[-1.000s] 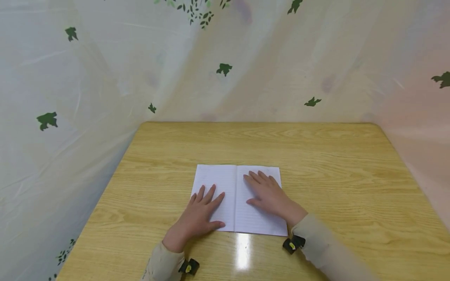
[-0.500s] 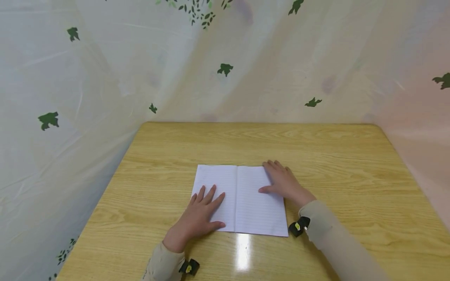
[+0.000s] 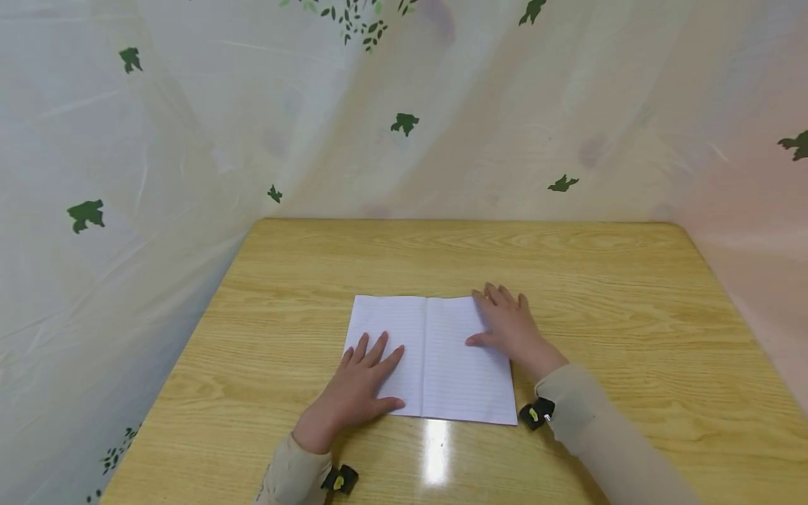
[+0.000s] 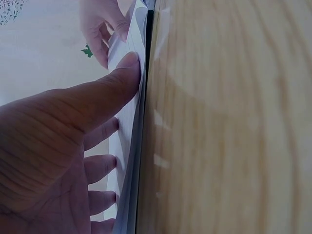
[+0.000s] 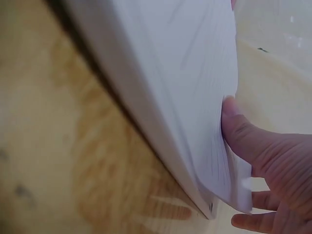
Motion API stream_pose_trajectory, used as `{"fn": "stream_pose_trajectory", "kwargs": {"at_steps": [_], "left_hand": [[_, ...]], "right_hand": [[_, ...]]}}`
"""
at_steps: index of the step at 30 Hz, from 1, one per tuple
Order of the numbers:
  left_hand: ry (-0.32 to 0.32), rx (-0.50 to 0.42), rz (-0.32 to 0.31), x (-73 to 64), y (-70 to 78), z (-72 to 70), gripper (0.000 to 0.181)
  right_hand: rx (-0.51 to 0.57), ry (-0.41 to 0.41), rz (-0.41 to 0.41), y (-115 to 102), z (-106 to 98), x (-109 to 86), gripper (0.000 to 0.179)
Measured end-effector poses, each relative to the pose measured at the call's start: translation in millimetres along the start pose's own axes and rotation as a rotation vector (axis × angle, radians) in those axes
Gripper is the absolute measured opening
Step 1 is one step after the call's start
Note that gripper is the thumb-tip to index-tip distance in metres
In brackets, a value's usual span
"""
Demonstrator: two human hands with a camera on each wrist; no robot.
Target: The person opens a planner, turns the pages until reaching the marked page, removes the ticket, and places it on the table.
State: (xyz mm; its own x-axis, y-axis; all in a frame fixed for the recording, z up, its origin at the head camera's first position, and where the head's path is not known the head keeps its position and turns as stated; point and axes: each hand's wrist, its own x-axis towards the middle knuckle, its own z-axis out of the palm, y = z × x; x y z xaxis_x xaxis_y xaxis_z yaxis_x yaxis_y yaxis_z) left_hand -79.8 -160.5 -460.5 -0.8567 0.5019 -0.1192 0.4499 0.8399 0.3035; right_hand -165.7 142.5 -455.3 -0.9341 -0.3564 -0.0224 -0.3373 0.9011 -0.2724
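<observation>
- Location: the notebook (image 3: pixel 429 351) lies flat on the table (image 3: pixel 631 315) in front of the person, spread to 2 facing lined pages with a centre fold (image 3: pixel 423 365) between them.
- Left hand (image 3: pixel 353 393): fingers straight and spread, resting on the left page (image 3: pixel 391 315). The thumb lies near the lower edge. Nothing is gripped.
- Right hand (image 3: pixel 510 331): at the far outer corner of the right page (image 3: pixel 467 382). The thumb (image 5: pixel 239 129) bears on the paper and the fingers reach past the edge; this reads as a pinch on the leaves. The number of leaves held cannot be determined.
- Weight: judged light. Steady the item with 1 hand whenever the other works a page.
- Stiffness: judged soft. The leaves fan and bend at the outer edge. The dark cover (image 4: pixel 147 58) shows as a thin line beneath the paper; its stiffness cannot be told.
- Friction: leaves may cling together. The table looks glossy and may let the notebook slide.
- Fragility: thin paper is liable to crease, or to tear at the centre fold. Avoid sharp pulls.
- Recommended hold: take a leaf at its outer corner between thumb and fingertips, with the opposite page pressed flat. For carrying, support the covers near the fold.
</observation>
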Motion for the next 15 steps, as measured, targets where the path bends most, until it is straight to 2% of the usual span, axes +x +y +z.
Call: {"fn": "stream_pose_trajectory", "kwargs": {"at_steps": [8, 15], "left_hand": [[0.0, -0.006, 0.003, -0.2, 0.2, -0.4, 0.082], [0.004, -0.012, 0.005, -0.9, 0.3, -0.7, 0.081]], "right_hand": [[-0.191, 0.158, -0.045, -10, -3, -4.8, 0.09], [-0.266, 0.207, -0.066, -13, -2, -7.6, 0.081]]}}
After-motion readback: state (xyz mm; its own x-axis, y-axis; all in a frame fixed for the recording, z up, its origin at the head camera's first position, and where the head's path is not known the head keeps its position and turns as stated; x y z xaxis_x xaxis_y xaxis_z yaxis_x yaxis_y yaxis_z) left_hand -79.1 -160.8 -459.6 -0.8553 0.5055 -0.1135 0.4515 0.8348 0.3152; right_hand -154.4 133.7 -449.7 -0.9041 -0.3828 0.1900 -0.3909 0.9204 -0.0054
